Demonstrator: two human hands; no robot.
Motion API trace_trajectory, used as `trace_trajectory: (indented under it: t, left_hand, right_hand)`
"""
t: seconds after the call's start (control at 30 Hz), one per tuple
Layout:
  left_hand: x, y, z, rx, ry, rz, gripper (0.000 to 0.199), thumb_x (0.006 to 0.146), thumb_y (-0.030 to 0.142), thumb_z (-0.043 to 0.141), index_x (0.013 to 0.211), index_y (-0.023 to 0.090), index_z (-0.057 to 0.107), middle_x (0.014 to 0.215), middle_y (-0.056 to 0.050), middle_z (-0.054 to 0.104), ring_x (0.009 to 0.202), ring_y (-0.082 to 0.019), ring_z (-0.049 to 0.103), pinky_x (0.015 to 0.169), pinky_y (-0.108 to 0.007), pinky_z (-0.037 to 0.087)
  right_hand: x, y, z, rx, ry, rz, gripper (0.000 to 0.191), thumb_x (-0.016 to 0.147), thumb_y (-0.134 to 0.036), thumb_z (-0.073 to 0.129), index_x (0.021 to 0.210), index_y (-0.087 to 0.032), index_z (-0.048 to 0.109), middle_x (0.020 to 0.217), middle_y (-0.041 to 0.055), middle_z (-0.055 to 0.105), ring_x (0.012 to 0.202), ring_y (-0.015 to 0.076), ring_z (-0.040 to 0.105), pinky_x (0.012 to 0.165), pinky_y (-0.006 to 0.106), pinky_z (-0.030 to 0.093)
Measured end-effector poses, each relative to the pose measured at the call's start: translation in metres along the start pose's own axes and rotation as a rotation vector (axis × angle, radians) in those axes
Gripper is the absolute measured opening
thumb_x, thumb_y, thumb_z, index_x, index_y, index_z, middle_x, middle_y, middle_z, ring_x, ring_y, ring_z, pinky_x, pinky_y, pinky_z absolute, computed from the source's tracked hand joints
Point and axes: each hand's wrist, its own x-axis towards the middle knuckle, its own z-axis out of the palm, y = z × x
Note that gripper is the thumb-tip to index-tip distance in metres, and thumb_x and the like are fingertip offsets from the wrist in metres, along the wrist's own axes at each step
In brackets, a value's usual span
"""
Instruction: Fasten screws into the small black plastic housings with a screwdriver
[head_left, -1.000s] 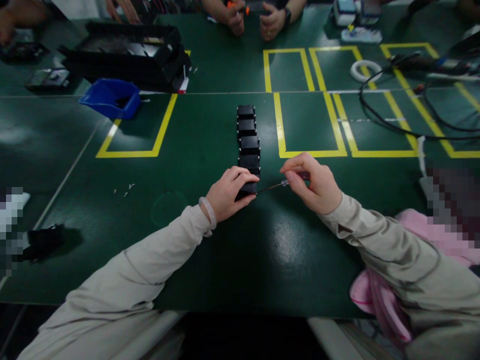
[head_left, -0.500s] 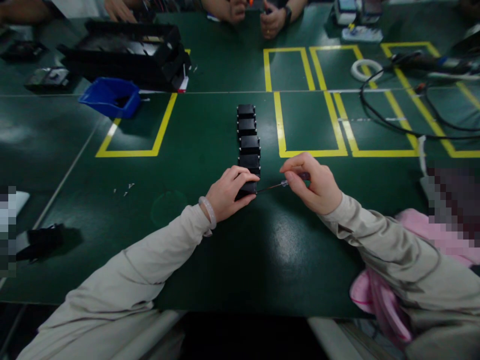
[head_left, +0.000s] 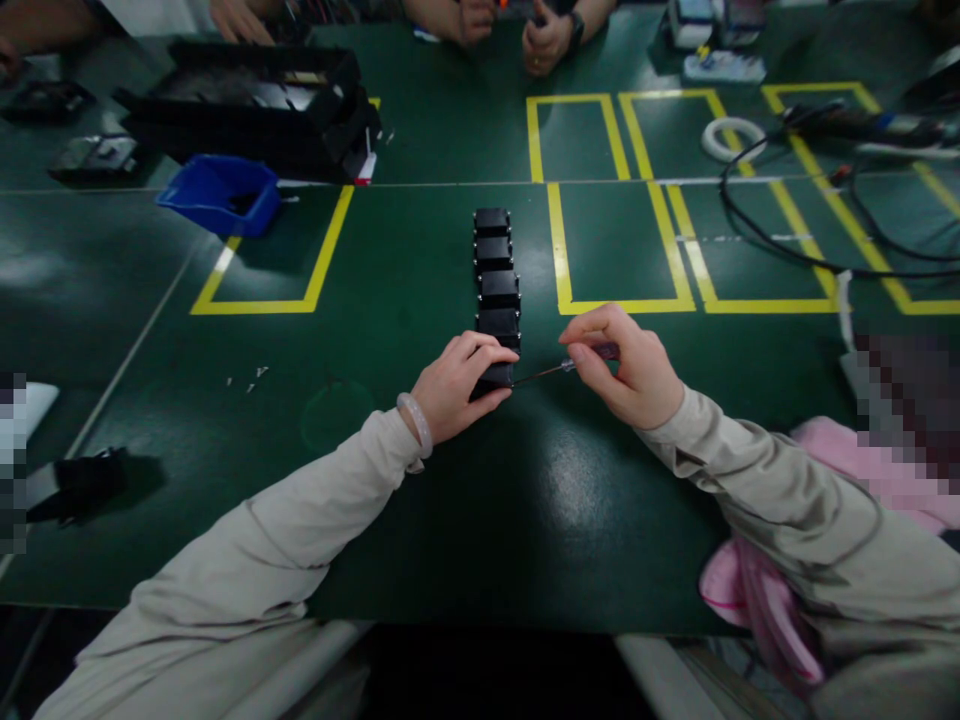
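Barely anything's shifted in the head view since a second ago, just a co-worker's hands [head_left: 547, 42] across the table [head_left: 420, 560]. Left hand [head_left: 448, 392] has fingers and thumb closed around a black block [head_left: 496, 376] at the near end of the row of blocks [head_left: 499, 288]. Right hand [head_left: 634, 372] is pinched on a screwdriver [head_left: 608, 352], its shaft pointing left at the block's near right corner, so that side faces the right hand.

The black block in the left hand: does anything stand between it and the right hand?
Only the screwdriver spans the gap from the right hand to the block. Nothing else visible stands in the way; the left hand grips it from the left.
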Motion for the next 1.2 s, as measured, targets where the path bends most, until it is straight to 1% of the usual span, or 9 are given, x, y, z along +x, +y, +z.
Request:
trace_trajectory:
  t: [0.13, 0.23, 0.33, 0.5, 0.63, 0.77, 0.87, 1.03, 1.2]
  left_hand:
    - [0.0005, -0.0003, 0.0005, 0.006, 0.002, 0.005, 0.035, 0.09, 0.024, 0.064, 0.123, 0.019, 0.053, 0.12, -0.01, 0.055, 0.112, -0.025, 0.055, 0.098, -0.044, 0.049]
    - [0.0006, -0.0003, 0.0007, 0.014, 0.007, 0.011, 0.035, 0.09, 0.024, 0.064, 0.123, 0.019, 0.054, 0.119, -0.01, 0.055, 0.111, -0.025, 0.055, 0.097, -0.044, 0.05]
    - [0.0002, -0.0003, 0.0005, 0.013, 0.009, 0.014, 0.035, 0.09, 0.023, 0.064, 0.123, 0.019, 0.054, 0.119, -0.01, 0.055, 0.111, -0.025, 0.055, 0.097, -0.044, 0.05]
    - [0.0, 0.0005, 0.0002, 0.016, 0.003, 0.011, 0.035, 0.09, 0.023, 0.065, 0.123, 0.019, 0.053, 0.12, -0.01, 0.055, 0.111, -0.025, 0.055, 0.097, -0.044, 0.049]
    - [0.0003, 0.0008, 0.0004, 0.01, 0.0, 0.001, 0.035, 0.09, 0.023, 0.064, 0.123, 0.019, 0.054, 0.12, -0.01, 0.055, 0.112, -0.025, 0.055, 0.098, -0.045, 0.049]
    - [0.0002, 0.0006, 0.0003, 0.014, 0.004, 0.007, 0.035, 0.09, 0.024, 0.064, 0.123, 0.019, 0.053, 0.12, -0.01, 0.055, 0.111, -0.025, 0.055, 0.098, -0.044, 0.05]
    - [0.0002, 0.0007, -0.0001, 0.014, 0.004, 0.013, 0.035, 0.09, 0.023, 0.064, 0.123, 0.018, 0.054, 0.12, -0.01, 0.055, 0.111, -0.025, 0.055, 0.097, -0.044, 0.05]
    - [0.0003, 0.0009, -0.0003, 0.013, 0.008, 0.012, 0.035, 0.089, 0.023, 0.065, 0.122, 0.017, 0.054, 0.119, -0.011, 0.056, 0.111, -0.026, 0.055, 0.098, -0.045, 0.05]
    - [0.0005, 0.0006, 0.0002, 0.013, 0.007, 0.007, 0.035, 0.089, 0.023, 0.065, 0.122, 0.018, 0.055, 0.119, -0.011, 0.056, 0.111, -0.025, 0.055, 0.097, -0.044, 0.05]
  right_hand:
    - [0.0005, -0.0011, -0.0002, 0.002, 0.003, -0.028, 0.008, 0.092, -0.02, 0.052, 0.099, -0.021, 0.055, 0.078, -0.0014, 0.064, 0.065, 0.0106, 0.066, 0.061, 0.022, 0.052]
    - [0.0013, -0.0009, -0.0008, 0.002, -0.007, -0.055, 0.004, 0.094, -0.024, 0.053, 0.095, -0.021, 0.056, 0.073, -0.003, 0.063, 0.059, 0.0089, 0.063, 0.055, 0.02, 0.049]
    - [0.0018, -0.0003, -0.0011, -0.005, -0.007, -0.071, 0.006, 0.095, -0.024, 0.054, 0.091, -0.021, 0.056, 0.069, -0.004, 0.063, 0.055, 0.0078, 0.061, 0.052, 0.018, 0.046]
    - [0.0009, -0.0004, -0.0002, -0.015, 0.012, -0.051, 0.005, 0.094, -0.018, 0.052, 0.095, -0.02, 0.057, 0.074, -0.0029, 0.065, 0.058, 0.0081, 0.063, 0.055, 0.018, 0.049]
    - [-0.0003, 0.0003, 0.0006, -0.006, 0.023, -0.052, 0.006, 0.093, -0.017, 0.053, 0.097, -0.021, 0.056, 0.075, -0.0032, 0.064, 0.06, 0.0081, 0.064, 0.058, 0.018, 0.05]
    - [-0.0001, 0.001, 0.0001, -0.005, 0.008, -0.047, 0.003, 0.094, -0.022, 0.054, 0.096, -0.021, 0.056, 0.071, -0.0037, 0.063, 0.058, 0.0084, 0.063, 0.056, 0.019, 0.048]
    - [0.0007, 0.0009, -0.0004, -0.008, -0.007, -0.055, 0.005, 0.095, -0.025, 0.054, 0.093, -0.02, 0.057, 0.069, -0.0039, 0.063, 0.055, 0.0079, 0.062, 0.053, 0.019, 0.047]
    - [0.0009, 0.0, -0.0001, -0.02, 0.014, -0.045, 0.004, 0.094, -0.02, 0.053, 0.094, -0.02, 0.057, 0.073, -0.003, 0.064, 0.056, 0.0076, 0.062, 0.053, 0.018, 0.047]
    - [-0.0001, 0.0005, 0.0007, -0.01, 0.022, -0.039, 0.007, 0.092, -0.017, 0.053, 0.097, -0.021, 0.056, 0.074, -0.0032, 0.064, 0.058, 0.0082, 0.064, 0.056, 0.019, 0.049]
